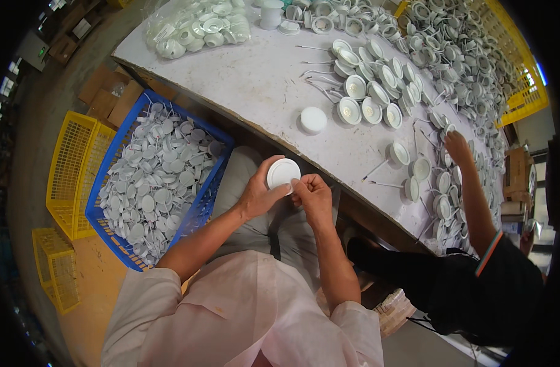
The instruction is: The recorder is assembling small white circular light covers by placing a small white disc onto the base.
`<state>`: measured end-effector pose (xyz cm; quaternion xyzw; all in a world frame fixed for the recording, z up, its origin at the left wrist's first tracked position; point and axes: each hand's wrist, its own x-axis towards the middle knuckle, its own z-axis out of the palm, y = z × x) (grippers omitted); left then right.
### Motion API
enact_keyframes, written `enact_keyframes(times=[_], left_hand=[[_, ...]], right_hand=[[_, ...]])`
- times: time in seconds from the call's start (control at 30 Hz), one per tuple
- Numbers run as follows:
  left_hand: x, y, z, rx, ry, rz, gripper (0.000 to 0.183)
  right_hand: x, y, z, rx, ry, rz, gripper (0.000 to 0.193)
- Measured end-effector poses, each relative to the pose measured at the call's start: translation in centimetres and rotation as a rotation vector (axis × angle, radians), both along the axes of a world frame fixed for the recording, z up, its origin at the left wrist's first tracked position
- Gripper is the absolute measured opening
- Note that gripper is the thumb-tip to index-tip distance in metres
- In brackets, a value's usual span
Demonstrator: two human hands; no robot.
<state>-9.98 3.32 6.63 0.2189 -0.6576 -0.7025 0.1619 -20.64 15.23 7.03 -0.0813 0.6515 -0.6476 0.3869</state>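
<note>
Over my lap I hold a round white downlight with a raised rim, its flat face turned up. My left hand is wrapped round its left and lower edge, thumb on the rim. My right hand pinches at its lower right edge with curled fingers; any wire there is hidden. On the table just ahead lies a white round cover. Beyond it is a cluster of open white downlight housings with wires trailing left.
A blue basket full of white downlights stands at my left, beside yellow crates. A clear bag of white cups sits at the table's far left. Heaped housings fill the far right. A co-worker's arm reaches in from the right.
</note>
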Motion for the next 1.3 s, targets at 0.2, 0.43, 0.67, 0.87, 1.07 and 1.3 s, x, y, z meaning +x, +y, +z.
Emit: enact_keyframes(times=[0.2,0.43,0.67,0.87,1.07,1.3], left_hand=[[0.3,0.1,-0.4,-0.055,-0.038,0.066,0.058],[0.5,0.4,-0.2,-0.070,-0.050,0.046,0.054],[0.7,0.4,-0.8,-0.075,-0.056,0.003,0.052],[0.8,0.8,-1.9,-0.043,-0.076,-0.053,0.050],[1.6,0.4,-2.4,-0.042,0.005,-0.001,0.039],[0.3,0.9,-1.3,-0.025,-0.085,-0.014,0.033]], right_hand=[[0.6,-0.4,0.3,-0.013,-0.041,0.006,0.021],[0.8,-0.3,-0.1,-0.003,-0.086,0.004,0.021],[0.8,-0.2,-0.9,0.017,-0.117,0.028,0.023],[1.6,1.1,-1.7,0.032,-0.026,0.009,0.024],[2.8,0.5,-1.9,0.072,0.021,0.010,0.024],[2.1,0.4,-2.3,-0.002,0.021,-0.089,0.024]])
